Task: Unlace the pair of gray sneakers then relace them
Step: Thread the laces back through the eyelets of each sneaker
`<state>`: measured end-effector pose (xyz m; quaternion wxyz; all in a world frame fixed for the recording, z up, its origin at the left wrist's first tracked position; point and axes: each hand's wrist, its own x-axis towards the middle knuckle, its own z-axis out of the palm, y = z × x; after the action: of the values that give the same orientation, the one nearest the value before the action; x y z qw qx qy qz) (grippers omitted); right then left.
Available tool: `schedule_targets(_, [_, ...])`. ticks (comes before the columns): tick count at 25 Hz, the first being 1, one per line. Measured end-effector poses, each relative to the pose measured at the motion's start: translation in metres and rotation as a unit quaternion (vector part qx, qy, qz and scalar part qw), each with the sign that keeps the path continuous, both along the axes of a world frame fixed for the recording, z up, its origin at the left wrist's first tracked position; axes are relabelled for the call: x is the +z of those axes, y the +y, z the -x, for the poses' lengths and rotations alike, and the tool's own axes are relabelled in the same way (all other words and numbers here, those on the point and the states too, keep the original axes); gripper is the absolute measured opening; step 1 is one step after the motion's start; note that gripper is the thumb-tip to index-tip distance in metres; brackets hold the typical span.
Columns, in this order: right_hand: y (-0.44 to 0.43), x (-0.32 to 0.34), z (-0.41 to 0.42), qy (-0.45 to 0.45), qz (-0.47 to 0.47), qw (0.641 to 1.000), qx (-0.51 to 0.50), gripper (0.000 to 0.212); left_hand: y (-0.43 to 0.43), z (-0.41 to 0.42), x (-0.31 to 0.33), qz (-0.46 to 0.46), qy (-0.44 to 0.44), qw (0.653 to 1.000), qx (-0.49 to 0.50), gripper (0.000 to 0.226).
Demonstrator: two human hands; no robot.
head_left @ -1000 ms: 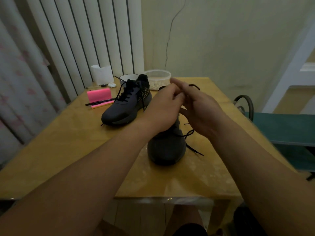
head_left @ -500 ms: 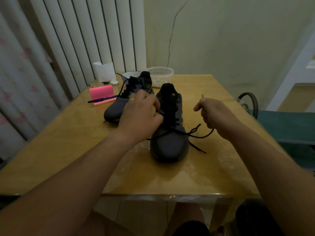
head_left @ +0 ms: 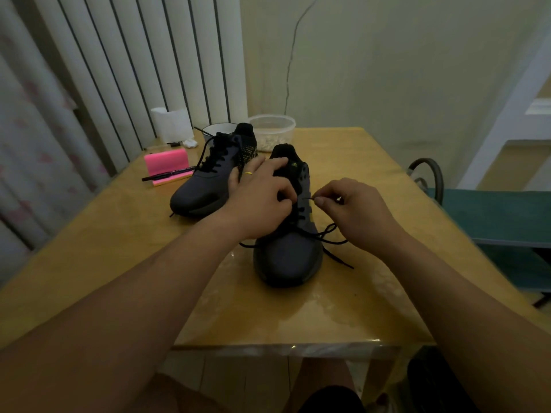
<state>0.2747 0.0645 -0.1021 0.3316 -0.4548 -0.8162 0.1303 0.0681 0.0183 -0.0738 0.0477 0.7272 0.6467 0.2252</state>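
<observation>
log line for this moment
left hand: grips near gray sneaker | right hand: pinches black lace tip at eyelet | far gray sneaker: laced

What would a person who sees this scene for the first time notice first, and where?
In the middle of the table stands the near gray sneaker: the left hand grips its upper, the right hand pinches its black lace. A second sneaker stands behind it to the left, beside a pink pad.

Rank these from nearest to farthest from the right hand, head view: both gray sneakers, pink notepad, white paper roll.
1. Near gray sneaker: just left of the right hand, which pinches its lace.
2. Far gray sneaker: further left and back.
3. Pink notepad: left of that sneaker.
4. White paper roll: back left, by the blinds.
</observation>
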Motion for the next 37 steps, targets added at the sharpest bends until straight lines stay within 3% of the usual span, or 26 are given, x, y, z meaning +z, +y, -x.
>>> schedule_targets(10, [-0.006, 0.015, 0.007, -0.083, -0.038, 0.996, 0.022, 0.017, -0.004, -0.007, -0.02, -0.05, -0.09, 0.995, 0.0, 0.016])
schedule_targets(20, [-0.003, 0.038, 0.019, -0.14, 0.024, 0.989, 0.039, 0.018, 0.002, -0.003, -0.03, -0.111, -0.042, 0.993, 0.005, 0.004])
schedule_targets(22, [0.001, 0.037, 0.02, -0.149, 0.031, 0.988, 0.038, 0.018, 0.003, -0.001, -0.028, -0.111, -0.031, 0.993, 0.013, 0.011])
schedule_targets(28, [0.0, 0.019, 0.017, -0.008, 0.091, 0.995, 0.043, 0.019, 0.008, -0.001, -0.01, -0.037, 0.028, 0.999, 0.008, 0.02])
schedule_targets(32, [-0.003, 0.016, 0.016, 0.044, 0.124, 0.991, 0.024, 0.014, 0.013, -0.003, 0.003, 0.01, 0.029, 0.999, 0.016, 0.006])
schedule_targets(35, [-0.007, 0.016, 0.016, 0.15, 0.251, 0.955, 0.044, 0.019, 0.017, -0.003, 0.012, 0.04, 0.034, 0.999, -0.004, 0.007])
schedule_targets(37, [-0.009, 0.014, 0.015, 0.157, 0.299, 0.94, 0.053, 0.029, 0.019, -0.003, 0.012, 0.047, 0.02, 0.998, -0.031, 0.014])
